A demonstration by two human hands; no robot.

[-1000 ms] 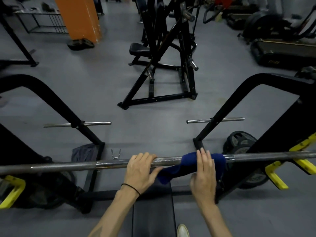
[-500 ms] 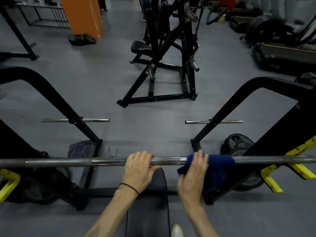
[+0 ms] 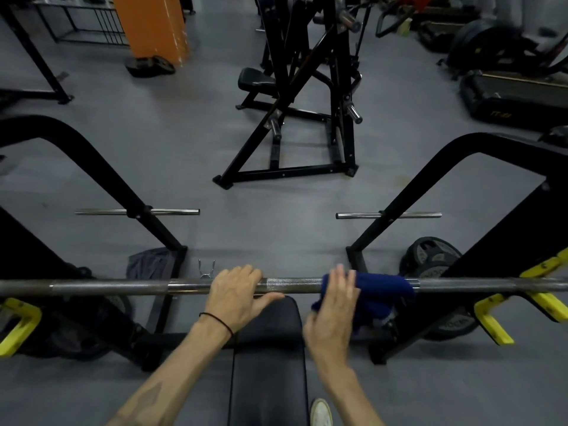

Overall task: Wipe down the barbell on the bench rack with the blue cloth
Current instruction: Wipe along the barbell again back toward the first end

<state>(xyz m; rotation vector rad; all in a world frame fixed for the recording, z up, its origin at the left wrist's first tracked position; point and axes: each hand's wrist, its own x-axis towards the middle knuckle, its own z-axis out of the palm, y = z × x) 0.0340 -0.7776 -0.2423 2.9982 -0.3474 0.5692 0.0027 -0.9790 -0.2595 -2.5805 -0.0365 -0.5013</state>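
Observation:
The steel barbell (image 3: 107, 287) lies level across the bench rack, spanning the whole view. My left hand (image 3: 236, 295) grips it near the middle, fingers curled over the top and thumb below. The blue cloth (image 3: 384, 287) is draped over the bar just right of centre, with its lower part hanging down. My right hand (image 3: 335, 312), blurred, touches the cloth's left end with straight fingers that reach up to the bar.
The black bench pad (image 3: 267, 348) sits below the bar between my arms. Yellow rack hooks (image 3: 491, 316) stick out on both sides. Weight plates (image 3: 430, 259) lean at the right upright. A grey rag (image 3: 150, 265) and a metal collar clip (image 3: 206, 269) lie on the floor. A black machine (image 3: 295, 118) stands ahead.
The blue cloth has slid to the right along the bar. My right hand went from lying over the cloth to its left end. My left hand kept its grip.

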